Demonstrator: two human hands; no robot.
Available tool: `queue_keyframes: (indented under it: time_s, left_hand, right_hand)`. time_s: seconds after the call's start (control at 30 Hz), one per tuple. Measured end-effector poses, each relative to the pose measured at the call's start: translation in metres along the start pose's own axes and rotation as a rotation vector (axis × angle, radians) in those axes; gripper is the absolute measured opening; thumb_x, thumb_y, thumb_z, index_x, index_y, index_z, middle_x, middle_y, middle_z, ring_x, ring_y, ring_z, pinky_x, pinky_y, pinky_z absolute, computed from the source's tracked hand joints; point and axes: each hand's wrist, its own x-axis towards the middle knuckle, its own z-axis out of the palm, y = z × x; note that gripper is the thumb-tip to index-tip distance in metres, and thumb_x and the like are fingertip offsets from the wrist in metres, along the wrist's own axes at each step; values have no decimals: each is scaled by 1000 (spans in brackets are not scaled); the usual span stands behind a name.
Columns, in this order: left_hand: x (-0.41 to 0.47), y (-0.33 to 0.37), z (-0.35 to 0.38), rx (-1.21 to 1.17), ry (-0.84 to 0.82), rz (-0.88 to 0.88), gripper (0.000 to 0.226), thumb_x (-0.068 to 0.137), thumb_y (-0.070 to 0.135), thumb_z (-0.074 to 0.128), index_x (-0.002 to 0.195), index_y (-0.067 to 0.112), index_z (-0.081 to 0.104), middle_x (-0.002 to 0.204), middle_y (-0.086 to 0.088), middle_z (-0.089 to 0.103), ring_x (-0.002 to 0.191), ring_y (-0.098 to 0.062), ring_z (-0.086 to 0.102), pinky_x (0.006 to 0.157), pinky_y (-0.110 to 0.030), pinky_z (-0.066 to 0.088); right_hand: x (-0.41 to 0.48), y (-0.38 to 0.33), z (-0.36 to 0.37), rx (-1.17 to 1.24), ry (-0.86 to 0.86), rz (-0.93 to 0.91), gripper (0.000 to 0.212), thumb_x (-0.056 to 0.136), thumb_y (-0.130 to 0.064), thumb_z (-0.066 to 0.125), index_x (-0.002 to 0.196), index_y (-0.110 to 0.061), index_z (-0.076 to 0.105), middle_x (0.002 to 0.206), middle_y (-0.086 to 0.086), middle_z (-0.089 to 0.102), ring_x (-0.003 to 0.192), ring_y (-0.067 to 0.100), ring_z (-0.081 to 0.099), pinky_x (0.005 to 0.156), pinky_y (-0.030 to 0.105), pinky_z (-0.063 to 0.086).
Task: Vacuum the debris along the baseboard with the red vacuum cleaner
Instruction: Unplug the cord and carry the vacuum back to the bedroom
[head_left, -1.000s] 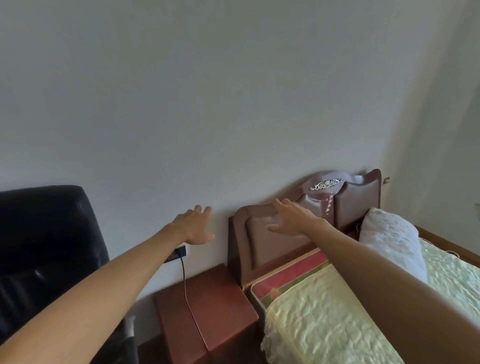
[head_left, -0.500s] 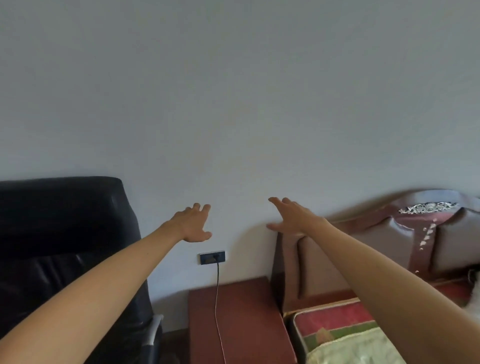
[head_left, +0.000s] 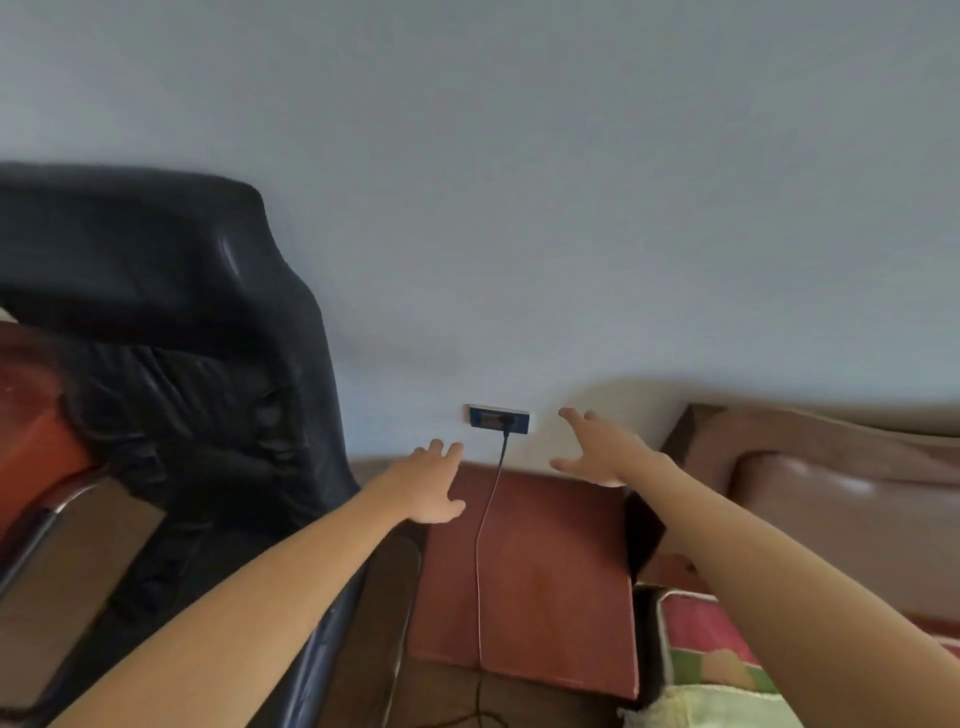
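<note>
The red vacuum cleaner cannot be located in this view. The left hand (head_left: 431, 486) and right hand (head_left: 597, 449) are held spread, nothing gripped, above the reddish-brown wooden nightstand (head_left: 550, 571) at lower centre. Since the earlier frame, the dark rectangular wall socket (head_left: 498, 419) is brought between them.

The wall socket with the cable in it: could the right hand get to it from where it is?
Probably yes. The right hand is open and hovers just beside the wall socket, and nothing stands between them in this view.
</note>
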Motion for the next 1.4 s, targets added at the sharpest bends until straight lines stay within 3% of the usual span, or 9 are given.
queue_keyframes:
  time_s: [0.13,0.3,0.57,0.67,0.8,0.93,1.1,1.2,1.4]
  left_hand:
    - [32,-6,53,-27,-50,-12,75,93,43,58,150,11,22,135,-14,44,118,-32,52,92,-44,49]
    - [70,-5,123,-44,-69,-11,73,94,41,57,151,12,21,133,-15,46,118,-34,52,89,-45,53]
    - [107,0,206,-190,87,-71,59,102,24,50,152,14,20,124,-10,53,109,-25,57,80,-33,56]
    - [116,-1,222,-322,164,-74,54,104,22,48,152,16,24,117,-5,59,92,-15,63,70,-23,51]
    - [120,0,239,-479,216,-71,43,104,21,48,145,18,34,99,1,63,78,-8,61,69,-21,53]
    - [122,4,249,-603,275,-76,28,102,17,52,130,17,46,88,3,59,74,-9,57,66,-23,51]
    - [124,10,260,-729,313,-50,24,100,10,55,121,18,48,82,-1,58,70,-10,55,66,-23,49]
    - [126,13,267,-790,304,-65,26,99,9,56,120,21,47,83,1,58,73,-14,62,69,-31,57]
    - [123,14,270,-842,327,-73,28,99,8,56,123,19,47,84,2,58,74,-16,65,66,-26,57]
  right_hand:
    - [45,7,45,113,-30,11,78,90,-54,56,152,-24,21,143,11,44,131,33,45,102,49,43]
    - [93,13,88,240,11,54,68,90,-51,55,147,-22,31,131,10,54,121,33,53,96,46,47]
    - [148,0,139,322,165,74,51,95,-46,52,137,-19,43,118,6,63,109,31,59,85,41,50]
    - [163,-11,155,365,268,107,44,95,-44,52,130,-17,50,108,7,69,101,32,62,79,38,50]
    - [179,-26,168,477,359,177,34,93,-42,54,116,-15,54,92,8,70,91,34,63,74,38,52]
    - [194,-32,167,538,430,266,30,94,-39,56,107,-11,57,93,11,69,90,37,62,72,37,46]
    - [203,-33,170,480,450,333,34,95,-39,54,106,-7,56,97,14,65,91,38,61,72,38,45]
    - [206,-36,173,458,461,356,35,94,-39,54,103,-5,58,95,15,65,89,39,62,71,38,46]
    - [212,-34,178,419,504,347,35,93,-39,53,105,-7,58,96,17,65,88,40,62,70,38,44]
